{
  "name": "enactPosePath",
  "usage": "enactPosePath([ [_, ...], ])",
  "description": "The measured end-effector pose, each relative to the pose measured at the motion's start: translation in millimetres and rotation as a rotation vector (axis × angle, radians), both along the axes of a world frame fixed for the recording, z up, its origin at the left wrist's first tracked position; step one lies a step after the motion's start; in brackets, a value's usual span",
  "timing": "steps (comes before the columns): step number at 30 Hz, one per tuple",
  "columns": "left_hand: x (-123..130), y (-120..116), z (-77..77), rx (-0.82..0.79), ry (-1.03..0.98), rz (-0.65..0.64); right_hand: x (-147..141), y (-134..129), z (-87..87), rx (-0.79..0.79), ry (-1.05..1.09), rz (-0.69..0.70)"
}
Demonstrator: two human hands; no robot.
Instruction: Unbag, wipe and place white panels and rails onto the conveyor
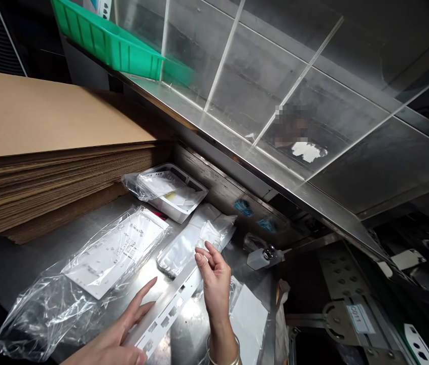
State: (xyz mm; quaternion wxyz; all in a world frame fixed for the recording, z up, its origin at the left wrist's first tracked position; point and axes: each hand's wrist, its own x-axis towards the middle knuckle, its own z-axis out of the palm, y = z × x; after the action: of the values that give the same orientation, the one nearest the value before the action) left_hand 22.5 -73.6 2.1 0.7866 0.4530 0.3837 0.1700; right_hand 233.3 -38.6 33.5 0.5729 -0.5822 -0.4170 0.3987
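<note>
Perforated strip (165,309), white panel (115,253) in plastic bag (43,314)

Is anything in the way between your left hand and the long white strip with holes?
No, nothing visible stands between them. The left hand is right beside the white perforated strip, and the clear plastic bag lies off to one side.
</note>
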Motion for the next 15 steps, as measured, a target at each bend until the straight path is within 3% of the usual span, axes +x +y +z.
enactPosePath([
  [3,1.1,-1.3,-2.5,0.040,0.002,0.000,1.9,1.2,-2.7,-0.012,0.014,-0.023],
  [6,-1.4,-1.7,-3.7,0.064,0.046,-0.016,14.1,11.6,-17.7,-0.001,0.166,-0.086],
  [10,-11.9,0.2,-0.3,0.065,0.110,0.126,32.8,27.1,-44.9,0.024,0.384,-0.247],
  [15,-20.7,-0.4,9.3,0.079,0.096,0.222,17.7,19.1,-44.9,0.042,0.195,-0.070],
])
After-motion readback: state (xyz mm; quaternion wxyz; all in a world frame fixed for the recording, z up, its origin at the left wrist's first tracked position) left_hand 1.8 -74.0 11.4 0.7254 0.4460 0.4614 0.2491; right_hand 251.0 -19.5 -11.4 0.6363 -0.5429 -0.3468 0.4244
